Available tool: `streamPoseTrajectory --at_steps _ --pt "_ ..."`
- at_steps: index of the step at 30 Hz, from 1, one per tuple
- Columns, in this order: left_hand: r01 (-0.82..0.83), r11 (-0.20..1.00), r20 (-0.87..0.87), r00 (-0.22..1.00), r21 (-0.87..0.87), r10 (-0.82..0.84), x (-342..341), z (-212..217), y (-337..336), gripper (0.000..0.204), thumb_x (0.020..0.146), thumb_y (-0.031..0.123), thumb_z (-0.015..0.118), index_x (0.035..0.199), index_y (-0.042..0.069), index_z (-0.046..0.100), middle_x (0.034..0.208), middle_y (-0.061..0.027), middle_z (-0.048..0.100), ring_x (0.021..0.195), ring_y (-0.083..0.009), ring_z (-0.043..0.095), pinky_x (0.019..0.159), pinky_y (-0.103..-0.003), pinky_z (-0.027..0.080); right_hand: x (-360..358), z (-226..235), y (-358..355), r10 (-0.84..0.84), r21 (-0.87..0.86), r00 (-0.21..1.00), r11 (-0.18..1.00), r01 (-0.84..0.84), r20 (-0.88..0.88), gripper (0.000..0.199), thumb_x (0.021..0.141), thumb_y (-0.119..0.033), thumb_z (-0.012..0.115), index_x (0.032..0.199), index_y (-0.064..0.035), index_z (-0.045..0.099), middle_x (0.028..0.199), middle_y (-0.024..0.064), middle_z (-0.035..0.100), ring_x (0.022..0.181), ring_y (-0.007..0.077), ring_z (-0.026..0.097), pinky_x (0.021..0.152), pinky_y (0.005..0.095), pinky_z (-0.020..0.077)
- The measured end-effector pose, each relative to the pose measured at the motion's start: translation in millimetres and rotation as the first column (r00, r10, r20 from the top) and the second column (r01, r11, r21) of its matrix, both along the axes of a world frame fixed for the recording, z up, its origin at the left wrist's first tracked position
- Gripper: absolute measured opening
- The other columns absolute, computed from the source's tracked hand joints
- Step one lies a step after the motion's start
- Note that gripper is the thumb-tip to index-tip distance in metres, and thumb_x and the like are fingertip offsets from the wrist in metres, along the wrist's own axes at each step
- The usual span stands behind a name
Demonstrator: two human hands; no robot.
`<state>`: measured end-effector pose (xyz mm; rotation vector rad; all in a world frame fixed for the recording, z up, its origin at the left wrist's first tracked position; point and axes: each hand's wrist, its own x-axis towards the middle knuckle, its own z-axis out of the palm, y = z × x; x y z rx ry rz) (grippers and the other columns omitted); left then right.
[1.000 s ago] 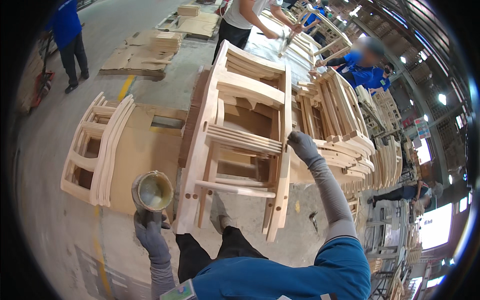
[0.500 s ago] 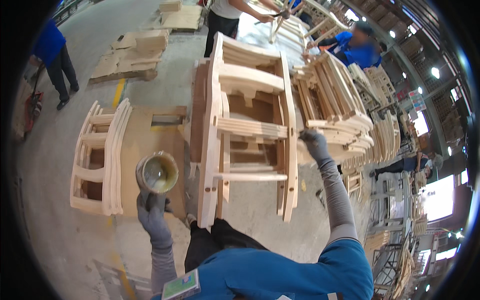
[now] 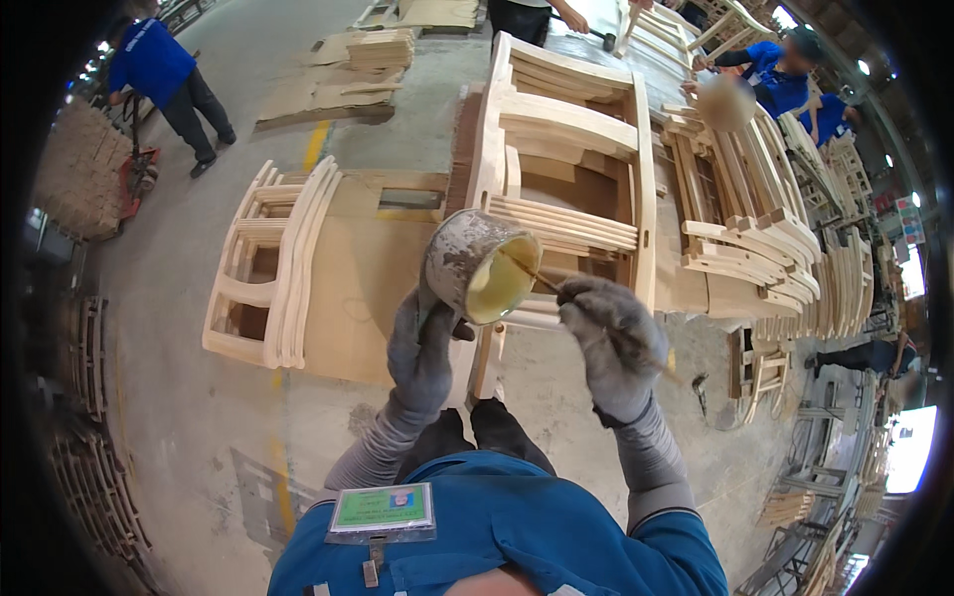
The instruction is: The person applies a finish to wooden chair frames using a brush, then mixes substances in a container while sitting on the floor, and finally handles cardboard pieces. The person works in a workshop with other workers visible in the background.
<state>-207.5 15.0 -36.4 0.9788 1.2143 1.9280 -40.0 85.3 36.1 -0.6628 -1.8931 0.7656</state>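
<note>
In my gloved left hand (image 3: 421,356) is a stained, tilted pot (image 3: 455,260) whose mouth points to the right. Pale yellowish liquid, perhaps glue, coats its inside. My gloved right hand (image 3: 614,343) pinches a thin stick (image 3: 545,283); one end reaches into the pot, and the other sticks out past the wrist, blurred. Just beyond both hands lies a stack of pale wooden chair-back frames (image 3: 568,139) with curved cross slats. The pot and right hand hide part of the lower rails.
A smaller stack of frames (image 3: 288,268) lies on a brown board (image 3: 360,258) at left. More wooden frames (image 3: 750,228) are piled at right. Several co-workers in blue (image 3: 780,79) stand around; one at far left is beside a red pallet jack (image 3: 139,179). Flat boards (image 3: 338,89) lie behind.
My right hand has come from the frame stack's right side to the pot, and the stick now shows in it. The pot has risen and moved right, tipping over sideways. My view has shifted.
</note>
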Motion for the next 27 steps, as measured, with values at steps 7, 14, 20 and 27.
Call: streamPoseTrajectory --at_steps 7,14,20,27 --pt "-0.095 0.99 -0.085 0.991 0.1 0.103 5.1 -1.0 2.3 0.029 0.09 0.001 0.041 0.118 -0.007 0.042 0.105 -0.0076 0.054 0.092 -0.0105 0.05 0.081 -0.023 0.041 -1.4 12.2 -13.8 -0.08 -0.311 0.941 0.95 -0.028 -0.328 0.015 0.074 0.007 0.064 0.087 0.0037 0.057 0.092 0.0171 0.062 0.085 0.0209 0.062 0.071 0.0284 0.0513" --pt "-0.075 0.987 -0.053 0.995 0.14 0.083 0.0 -3.5 4.2 0.031 0.089 0.006 0.043 0.119 -0.003 0.039 0.114 -0.0073 0.046 0.106 -0.0139 0.043 0.092 -0.029 0.035 5.4 11.8 -9.7 0.087 -0.217 0.976 0.967 -0.131 -0.2 0.019 0.078 0.005 0.059 0.095 0.0029 0.051 0.092 0.0196 0.06 0.084 0.0235 0.061 0.073 0.0313 0.0516" --pt "-0.214 0.958 -0.178 0.952 0.192 0.249 -3.1 -1.8 15.0 0.031 0.09 0.009 0.045 0.119 -0.002 0.039 0.113 -0.0071 0.046 0.104 -0.014 0.043 0.091 -0.028 0.035 2.7 2.9 -20.6 0.327 0.212 0.945 0.922 -0.323 0.02 0.024 0.071 0.003 0.066 0.093 0.0032 0.057 0.097 0.0184 0.061 0.094 0.0292 0.061 0.075 0.0333 0.052" --pt "-0.148 0.983 0.009 0.989 0.107 0.148 -11.8 6.2 19.2 0.031 0.091 0.011 0.045 0.118 -0.002 0.041 0.112 -0.0063 0.046 0.103 -0.0132 0.045 0.089 -0.028 0.037 -10.8 -11.2 4.6 0.321 -0.049 0.922 0.94 -0.339 -0.216 0.027 0.076 -0.002 0.065 0.1 0.0008 0.055 0.096 0.0258 0.059 0.089 0.0327 0.061 0.074 0.0399 0.0527"
